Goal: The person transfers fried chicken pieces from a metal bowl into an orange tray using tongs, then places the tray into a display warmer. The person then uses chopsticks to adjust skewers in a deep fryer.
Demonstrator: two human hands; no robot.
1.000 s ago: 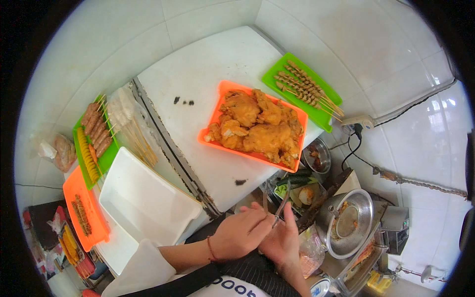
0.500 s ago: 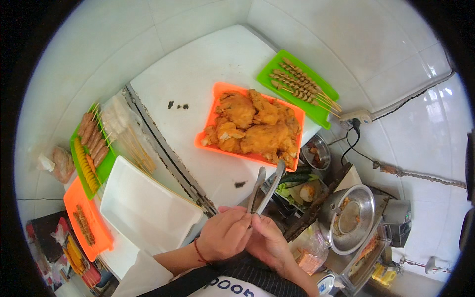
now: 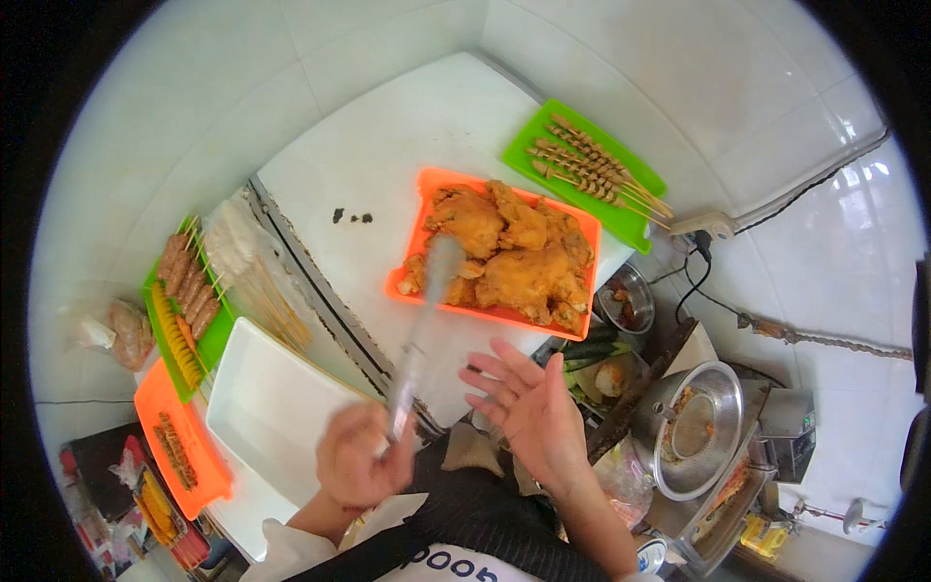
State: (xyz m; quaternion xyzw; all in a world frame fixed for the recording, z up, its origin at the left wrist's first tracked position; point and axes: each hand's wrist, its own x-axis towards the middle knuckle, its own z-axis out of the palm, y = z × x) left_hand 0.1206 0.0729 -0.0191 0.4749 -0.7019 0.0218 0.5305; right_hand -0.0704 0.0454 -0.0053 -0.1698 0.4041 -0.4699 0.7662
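My left hand [image 3: 364, 456] is closed around metal tongs [image 3: 417, 349], both smeared by motion. The tongs point up and away, their far end in front of the fried chicken pieces [image 3: 519, 281] piled in an orange tray [image 3: 589, 315]. Whether the tips touch the chicken I cannot tell. My right hand [image 3: 533, 417] is open just short of that tray, palm upturned and fingers spread, holding nothing. Beside my left hand lies a white rectangular tray [image 3: 276, 398] with a bare inside.
A green tray [image 3: 529, 131] of skewers stands far right. At left are another green tray [image 3: 218, 335] with sausage skewers, bagged skewers [image 3: 238, 242] and a smaller orange tray [image 3: 213, 475]. A metal strainer [image 3: 722, 446] and a cable [image 3: 824, 339] are at right.
My hands, earlier together on the tongs, have parted. The left has moved left with the tongs, swinging their tips left and away. The right has let go and opened.
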